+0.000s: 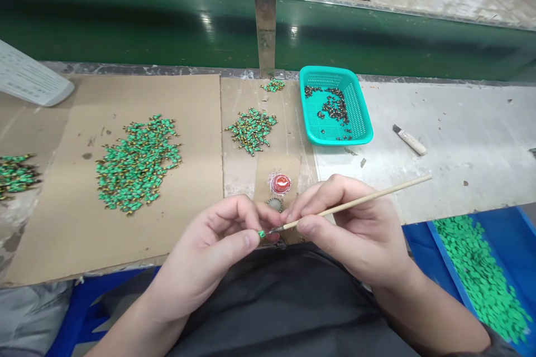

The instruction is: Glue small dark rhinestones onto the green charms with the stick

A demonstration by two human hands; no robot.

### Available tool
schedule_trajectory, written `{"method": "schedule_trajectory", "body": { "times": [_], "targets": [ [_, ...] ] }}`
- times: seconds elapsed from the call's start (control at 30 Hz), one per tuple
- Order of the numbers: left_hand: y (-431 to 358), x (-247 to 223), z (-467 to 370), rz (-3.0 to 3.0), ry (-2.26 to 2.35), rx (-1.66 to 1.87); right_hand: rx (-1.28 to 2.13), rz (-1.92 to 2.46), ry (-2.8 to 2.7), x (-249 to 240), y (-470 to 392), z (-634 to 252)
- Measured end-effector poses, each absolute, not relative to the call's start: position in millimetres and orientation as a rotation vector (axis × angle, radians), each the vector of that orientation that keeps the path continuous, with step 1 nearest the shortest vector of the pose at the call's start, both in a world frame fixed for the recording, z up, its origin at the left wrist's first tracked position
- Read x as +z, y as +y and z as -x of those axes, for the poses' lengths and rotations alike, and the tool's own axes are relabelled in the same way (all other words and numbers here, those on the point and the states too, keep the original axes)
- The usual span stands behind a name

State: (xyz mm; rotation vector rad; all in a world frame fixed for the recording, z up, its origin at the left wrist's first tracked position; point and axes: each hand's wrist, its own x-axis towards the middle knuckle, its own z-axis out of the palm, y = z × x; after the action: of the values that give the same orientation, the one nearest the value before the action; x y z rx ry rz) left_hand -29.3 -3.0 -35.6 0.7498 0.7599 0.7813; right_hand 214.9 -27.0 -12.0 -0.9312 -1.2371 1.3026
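Observation:
Between thumb and fingertip, my left hand (pixel 218 240) pinches a small green piece (pixel 262 234). My right hand (pixel 352 223) grips a thin brush (pixel 355 201) with a pale wooden handle, like a pen. The brush's dark tip points left and is at the green piece; whether it touches is too small to tell. Just beyond my fingers are a cap of red liquid (pixel 281 183) and a round grey-topped cap (pixel 275 204), partly hidden by my hands. A pile of small green and gold-brown pieces (pixel 251 130) lies farther back.
A large pile of similar pieces (pixel 138 164) covers part of the cardboard (pixel 201 100), with more at the left edge. A turquoise basket (pixel 368 133) holds small dark pieces. A worn short-handled tool (pixel 410 140) lies right. Green discs (pixel 481 273) fill a blue tray (pixel 508 240) lower right.

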Motion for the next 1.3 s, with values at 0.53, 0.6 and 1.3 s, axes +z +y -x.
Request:
{"method": "schedule_trajectory", "body": {
  "times": [0.53,0.6,1.3],
  "targets": [
    [-3,-35,29,-0.709,0.688,0.757,1.341,0.908,-1.141,-11,-24,-212],
    [-4,-35,30,-0.711,0.690,0.756,1.344,0.897,-1.144,-10,-23,-212],
    [0,-45,43,-0.659,0.954,0.786,1.040,0.775,-1.089,-4,2,-253]
  ]
}}
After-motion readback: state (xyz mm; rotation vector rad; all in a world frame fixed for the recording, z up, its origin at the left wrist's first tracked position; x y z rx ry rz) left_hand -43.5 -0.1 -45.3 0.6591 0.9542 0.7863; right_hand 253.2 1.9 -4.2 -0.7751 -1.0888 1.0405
